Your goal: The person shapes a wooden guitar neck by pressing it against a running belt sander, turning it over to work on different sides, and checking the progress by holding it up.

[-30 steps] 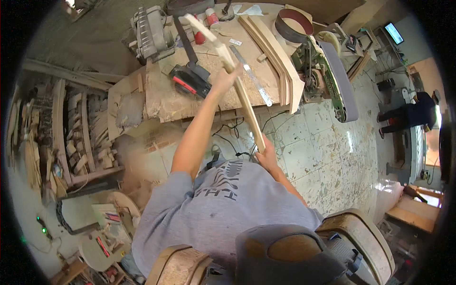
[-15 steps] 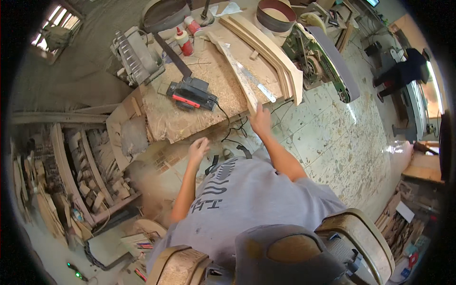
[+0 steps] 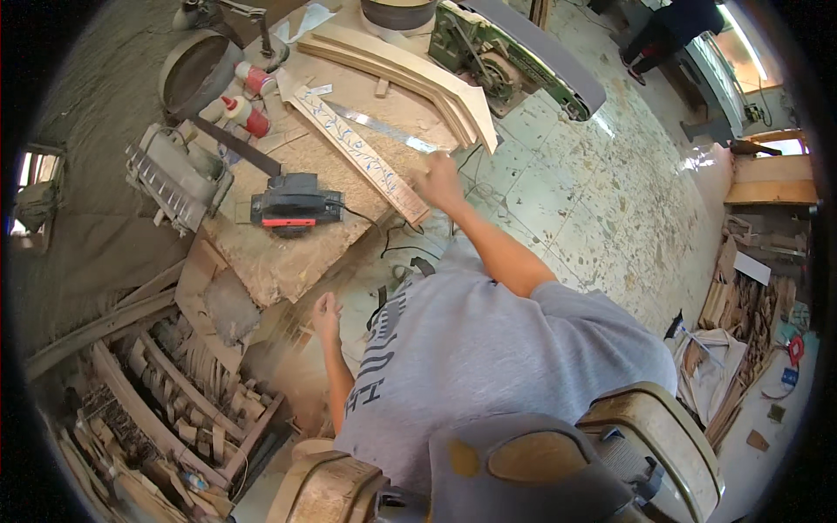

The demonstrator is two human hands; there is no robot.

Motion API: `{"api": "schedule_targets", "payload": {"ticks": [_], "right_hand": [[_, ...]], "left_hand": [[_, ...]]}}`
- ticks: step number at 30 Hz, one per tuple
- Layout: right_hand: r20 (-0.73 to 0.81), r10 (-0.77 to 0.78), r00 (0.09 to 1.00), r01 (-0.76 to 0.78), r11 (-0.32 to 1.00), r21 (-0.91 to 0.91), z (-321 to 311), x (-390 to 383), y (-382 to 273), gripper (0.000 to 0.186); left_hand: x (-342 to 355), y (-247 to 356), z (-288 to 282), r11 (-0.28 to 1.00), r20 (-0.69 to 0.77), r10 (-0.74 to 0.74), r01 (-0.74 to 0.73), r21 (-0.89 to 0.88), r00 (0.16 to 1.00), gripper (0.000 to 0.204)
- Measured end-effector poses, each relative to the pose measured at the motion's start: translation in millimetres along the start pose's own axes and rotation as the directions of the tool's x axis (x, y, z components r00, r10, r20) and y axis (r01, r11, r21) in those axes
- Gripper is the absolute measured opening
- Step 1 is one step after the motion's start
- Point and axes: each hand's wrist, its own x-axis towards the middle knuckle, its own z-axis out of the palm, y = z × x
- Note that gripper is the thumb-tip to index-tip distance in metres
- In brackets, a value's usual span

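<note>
A pale wooden strip (image 3: 357, 152) lies slantwise on the workbench (image 3: 301, 257), its upper face covered in blue scribbled marks. At its near end is my right hand (image 3: 438, 180), fingers curled against or just beside the strip's right edge; what they hold, if anything, is hidden. My left hand (image 3: 327, 318) hangs off the bench's near edge, loosely closed, with nothing visible in it. A metal ruler (image 3: 384, 129) lies just right of the strip. Left of the strip sits a black and red power planer (image 3: 296, 205) with its cord trailing over the bench edge.
Red-and-white glue bottles (image 3: 247, 116) lie and stand behind the planer. Curved wooden pieces (image 3: 401, 65) are stacked at the back, beside a green belt sander (image 3: 497, 61). Offcuts (image 3: 192, 410) fill a rack at lower left. Another person (image 3: 667, 35) stands far right.
The strip has turned so its blue-marked face shows and lies flatter on the bench. My right hand has shifted to its right edge. The view has swung to the right.
</note>
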Motion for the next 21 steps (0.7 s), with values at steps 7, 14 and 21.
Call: {"api": "schedule_targets", "payload": {"ticks": [7, 14, 21], "right_hand": [[-0.492, 0.073, 0.867, -0.195, 0.96, -0.201, -61.8, 62.8, 87.9, 0.065], [-0.319, 0.16, 0.934, -0.21, 0.969, -0.128, -58.7, 96.8, 126.8, 0.063], [0.061, 0.361, 0.93, -0.354, 0.841, 0.41, -113.7, 71.9, 71.1, 0.058]], "left_hand": [[-5.1, 12.5, 33.3, 0.999, -0.081, 0.007, -0.01, -0.034, 0.997, 0.054], [-39.0, 54.8, 106.6, 0.996, -0.128, 0.07, -0.077, -0.046, 0.989, 0.047], [-65.4, 126.8, 190.5, 0.952, -0.131, 0.248, -0.266, -0.149, 0.96, 0.039]]}}
